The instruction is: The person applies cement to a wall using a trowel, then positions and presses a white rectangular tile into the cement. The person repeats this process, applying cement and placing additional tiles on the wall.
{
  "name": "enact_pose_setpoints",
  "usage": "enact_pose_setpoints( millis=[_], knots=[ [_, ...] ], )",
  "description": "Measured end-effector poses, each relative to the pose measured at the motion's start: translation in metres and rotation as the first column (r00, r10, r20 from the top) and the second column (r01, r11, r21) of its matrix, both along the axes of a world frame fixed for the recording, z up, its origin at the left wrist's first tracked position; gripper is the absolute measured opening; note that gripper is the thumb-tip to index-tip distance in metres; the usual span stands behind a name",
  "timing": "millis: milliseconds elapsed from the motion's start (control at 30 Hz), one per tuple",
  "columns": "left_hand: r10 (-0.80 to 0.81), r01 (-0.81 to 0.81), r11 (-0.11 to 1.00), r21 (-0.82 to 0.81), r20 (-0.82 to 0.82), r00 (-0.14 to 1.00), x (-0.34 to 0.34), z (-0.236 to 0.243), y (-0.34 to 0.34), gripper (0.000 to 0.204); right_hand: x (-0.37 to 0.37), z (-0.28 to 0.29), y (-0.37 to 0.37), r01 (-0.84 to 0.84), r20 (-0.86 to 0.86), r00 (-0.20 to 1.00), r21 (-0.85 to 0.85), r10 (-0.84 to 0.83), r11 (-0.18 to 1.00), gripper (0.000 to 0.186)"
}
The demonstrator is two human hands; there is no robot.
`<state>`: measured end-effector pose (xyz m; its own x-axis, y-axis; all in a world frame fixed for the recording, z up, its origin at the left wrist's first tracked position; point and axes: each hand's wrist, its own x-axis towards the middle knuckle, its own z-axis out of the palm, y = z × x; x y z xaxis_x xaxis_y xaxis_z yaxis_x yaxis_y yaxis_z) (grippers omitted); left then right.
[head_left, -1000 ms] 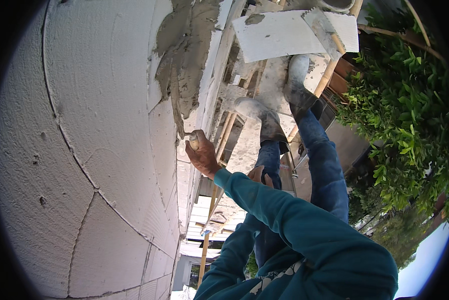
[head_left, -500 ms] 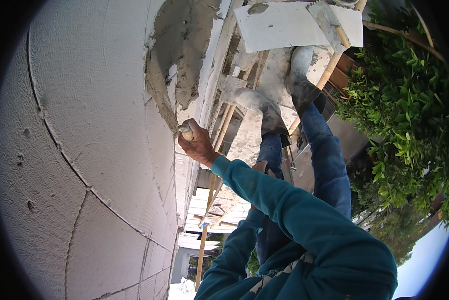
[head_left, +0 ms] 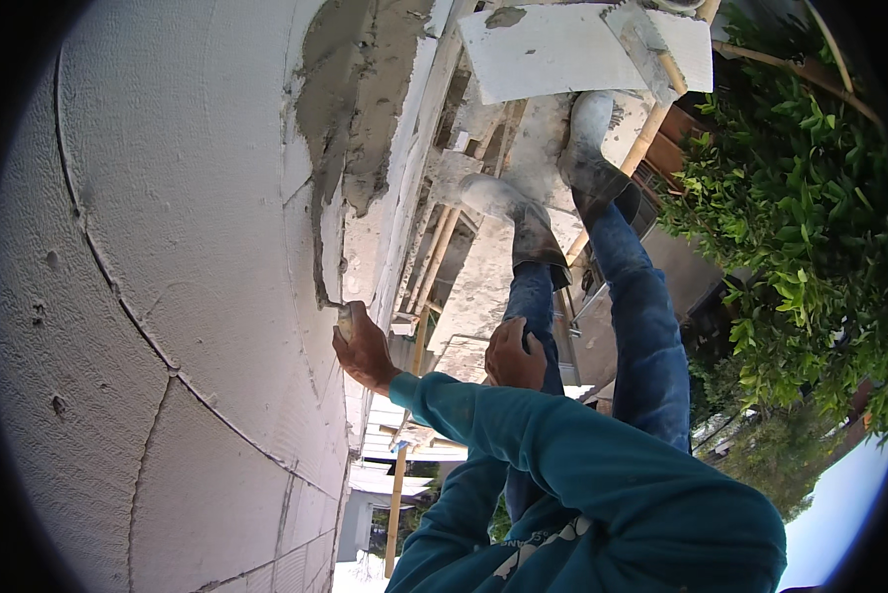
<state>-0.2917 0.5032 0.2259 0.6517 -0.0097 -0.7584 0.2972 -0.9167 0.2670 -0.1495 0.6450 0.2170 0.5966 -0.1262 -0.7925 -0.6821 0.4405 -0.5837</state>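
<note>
My right hand (head_left: 365,351) is closed around the pale handle of a trowel (head_left: 344,318), against the white block wall (head_left: 216,198). The trowel's blade is seen nearly edge-on, smeared with grey mortar, and lies along the wall beside a joint. Wet grey mortar (head_left: 330,89) covers an uneven patch of the wall beyond the blade. My left hand (head_left: 515,358) rests on my left knee, fingers laid over the jeans and holding no tool; my right sleeve hides its wrist.
My boots stand on a mortar-stained scaffold platform (head_left: 473,326) with bamboo poles (head_left: 444,247) and gaps between boards. A white board (head_left: 552,54) lies at the far end, with a notched, wooden-handled tool (head_left: 651,49) on it. Leafy branches (head_left: 800,217) hang to the right.
My right hand has drawn the trowel along the wall, nearer to me and slightly left. The blade has turned more edge-on. My left hand on the knee shows more fully.
</note>
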Motion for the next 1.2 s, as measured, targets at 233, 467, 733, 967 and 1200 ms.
enact_pose_setpoints(
  millis=[233,467,733,967,1200],
  knots=[
    [0.093,-0.089,0.992,-0.087,0.044,0.995,-0.029,-0.001,0.023,0.033,0.075,-0.106,-0.068,0.260,0.039,0.965,-0.046,-0.258,0.965,0.029],
    [0.130,-0.122,0.986,-0.115,0.070,0.989,-0.044,0.004,0.029,0.034,0.065,-0.083,-0.069,0.159,0.124,0.980,-0.044,-0.153,0.986,0.028],
    [-0.014,0.014,0.999,-0.033,-0.002,1.000,0.006,-0.010,0.011,0.033,0.054,-0.011,-0.040,0.113,0.172,0.980,-0.057,-0.101,0.992,0.029],
    [-0.098,0.098,0.995,-0.016,0.010,0.995,0.012,-0.003,0.007,0.032,0.021,0.035,-0.045,-0.031,0.141,0.990,0.034,0.026,0.999,0.032],
    [-0.092,0.092,0.996,-0.018,0.005,0.996,0.011,-0.007,0.010,0.033,0.089,0.017,-0.112,0.091,0.050,0.995,-0.070,-0.087,0.993,0.038]
  ],
)
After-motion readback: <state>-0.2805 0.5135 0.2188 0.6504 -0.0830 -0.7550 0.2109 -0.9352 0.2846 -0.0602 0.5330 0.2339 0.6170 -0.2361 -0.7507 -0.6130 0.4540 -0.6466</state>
